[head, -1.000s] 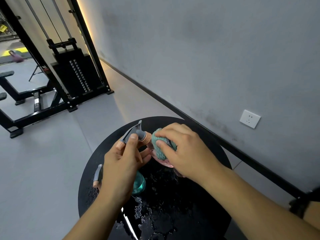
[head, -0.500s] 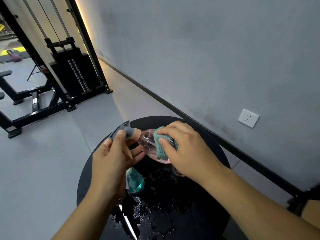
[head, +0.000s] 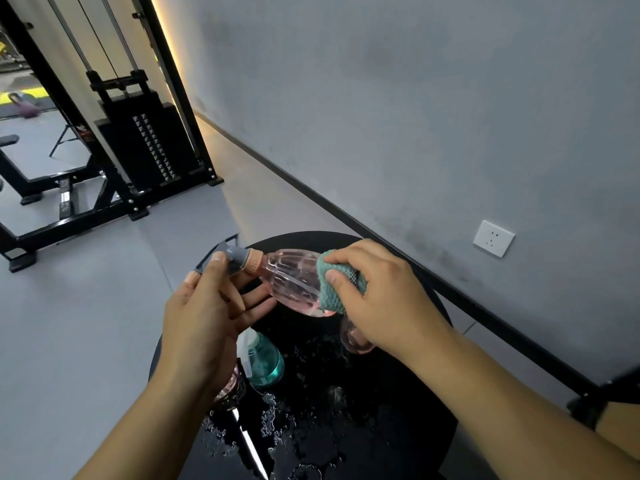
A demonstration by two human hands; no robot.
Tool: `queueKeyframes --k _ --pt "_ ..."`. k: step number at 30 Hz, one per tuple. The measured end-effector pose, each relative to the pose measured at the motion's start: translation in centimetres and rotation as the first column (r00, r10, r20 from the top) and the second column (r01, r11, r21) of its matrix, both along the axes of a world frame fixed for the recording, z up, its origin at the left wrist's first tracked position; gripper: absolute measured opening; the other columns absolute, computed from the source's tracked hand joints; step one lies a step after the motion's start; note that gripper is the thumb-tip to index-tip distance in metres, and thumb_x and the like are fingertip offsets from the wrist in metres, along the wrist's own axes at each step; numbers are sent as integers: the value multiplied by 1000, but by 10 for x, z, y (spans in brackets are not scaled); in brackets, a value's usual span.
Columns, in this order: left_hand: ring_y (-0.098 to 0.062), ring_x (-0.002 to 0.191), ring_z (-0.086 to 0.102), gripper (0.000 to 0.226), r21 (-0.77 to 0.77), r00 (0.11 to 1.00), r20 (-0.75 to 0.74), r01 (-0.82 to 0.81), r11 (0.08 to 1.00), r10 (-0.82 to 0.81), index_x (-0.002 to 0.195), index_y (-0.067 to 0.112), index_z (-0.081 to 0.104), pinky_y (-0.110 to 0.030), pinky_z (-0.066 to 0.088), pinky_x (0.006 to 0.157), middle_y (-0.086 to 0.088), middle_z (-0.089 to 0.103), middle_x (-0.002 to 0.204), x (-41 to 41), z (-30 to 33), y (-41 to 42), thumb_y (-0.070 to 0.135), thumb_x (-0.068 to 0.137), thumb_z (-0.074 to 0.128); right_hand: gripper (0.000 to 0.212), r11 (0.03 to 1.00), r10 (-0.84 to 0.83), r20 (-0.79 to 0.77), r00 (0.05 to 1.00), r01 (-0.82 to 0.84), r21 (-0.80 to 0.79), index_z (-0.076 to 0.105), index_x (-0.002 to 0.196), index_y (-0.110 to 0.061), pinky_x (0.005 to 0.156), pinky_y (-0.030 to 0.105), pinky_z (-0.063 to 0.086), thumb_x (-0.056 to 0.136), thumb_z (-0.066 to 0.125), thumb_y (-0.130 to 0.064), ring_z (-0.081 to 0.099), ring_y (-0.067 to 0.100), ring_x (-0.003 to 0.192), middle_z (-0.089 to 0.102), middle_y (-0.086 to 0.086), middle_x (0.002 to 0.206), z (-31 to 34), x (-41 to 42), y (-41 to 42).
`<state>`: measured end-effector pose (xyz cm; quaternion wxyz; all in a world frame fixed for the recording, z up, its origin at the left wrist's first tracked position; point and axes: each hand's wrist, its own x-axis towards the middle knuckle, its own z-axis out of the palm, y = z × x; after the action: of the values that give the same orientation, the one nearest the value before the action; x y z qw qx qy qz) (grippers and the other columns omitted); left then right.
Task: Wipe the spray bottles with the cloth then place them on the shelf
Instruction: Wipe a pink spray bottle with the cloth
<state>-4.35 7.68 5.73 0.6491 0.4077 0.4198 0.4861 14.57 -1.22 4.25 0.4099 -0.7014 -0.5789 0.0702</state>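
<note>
Since a moment ago my right hand [head: 381, 299] has slid the bunched teal knitted cloth [head: 337, 287] down the clear pink ribbed plastic spray bottle [head: 294, 278], away from the neck and onto the wide lower end, so much more of the bottle's body now shows. My left hand [head: 204, 317] has shifted too: it was wrapped close under the head before, and now the thumb presses on the grey trigger head [head: 228, 259] while the fingers spread looser beneath the neck, holding the bottle there.

The bottle lies nearly level in the air above the round black glossy table [head: 398, 427], head pointing left, base to the right under the cloth. Its orange collar sits between the grey head and the see-through body, and a thin tube runs inside. My right fingers are curled round the cloth, pressing it against the bottle.

On the wet tabletop below stand a teal spray bottle [head: 263, 362], another pink bottle [head: 230, 389] partly hidden by my left wrist, and a pink shape [head: 353, 337] under my right hand.
</note>
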Motion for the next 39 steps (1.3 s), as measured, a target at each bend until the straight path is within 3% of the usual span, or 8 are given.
queueKeyframes --k 3,8,12,14,18,24,30,39 --pt "-44 100 78 35 -1 1000 -9 -14 1000 14 87 6 56 -57 65 86 -26 79 106 2 -2 -1 30 112 52 19 999 -35 -39 999 35 -9 71 118 -27 86 0 41 102 62 -26 58 -1 107 60 -20 114 -2 3 -1" --pt "-41 98 79 29 -13 1000 -7 -30 999 30 115 3 64 -49 67 83 -22 80 104 4 -5 -4 30 111 54 22 1000 7 10 1000 -7 16 72 122 -24 97 11 45 101 63 -25 56 1 112 61 -18 117 -3 -1 -1" --pt "-41 99 79 29 -3 999 -7 -33 999 33 94 7 59 -52 64 89 -24 80 106 2 -1 0 30 111 54 20 1000 -27 -35 999 27 -6 72 120 -27 90 4 44 101 63 -25 59 -1 108 61 -20 115 -3 6 -2" --pt "-40 99 79 26 -4 1000 -11 -23 1000 23 105 6 62 -52 63 90 -22 80 105 2 -2 0 30 111 53 20 999 -37 -45 998 36 -8 72 119 -27 90 4 44 101 63 -25 59 -1 108 61 -21 115 -3 6 -3" --pt "-40 97 79 32 2 1000 -26 7 1000 -7 124 1 64 -53 62 92 -17 81 102 7 -7 -7 28 110 56 21 1000 21 28 999 -20 -22 71 121 -25 99 19 48 102 62 -25 56 2 112 61 -19 116 -4 -1 -1" --pt "-39 99 79 30 21 1000 -26 5 1000 -5 124 4 67 -55 61 94 -15 81 106 4 -8 -5 29 110 56 21 999 -25 10 1000 25 -25 73 119 -26 97 24 50 100 63 -25 59 3 108 63 -18 114 -3 1 1" --pt "-35 99 80 26 46 990 -114 91 995 -86 116 7 72 -46 64 88 -10 82 103 11 -14 -15 27 109 57 24 995 88 79 993 -84 -55 71 123 -24 99 26 49 102 61 -25 53 4 114 62 -16 119 -2 -14 4" --pt "-30 94 81 24 65 991 -108 86 994 -78 111 6 72 -40 67 81 -6 83 95 9 -8 -15 25 109 57 20 996 39 24 999 -37 -82 71 119 -27 95 27 53 102 61 -27 57 4 110 61 -17 116 -3 -9 4"
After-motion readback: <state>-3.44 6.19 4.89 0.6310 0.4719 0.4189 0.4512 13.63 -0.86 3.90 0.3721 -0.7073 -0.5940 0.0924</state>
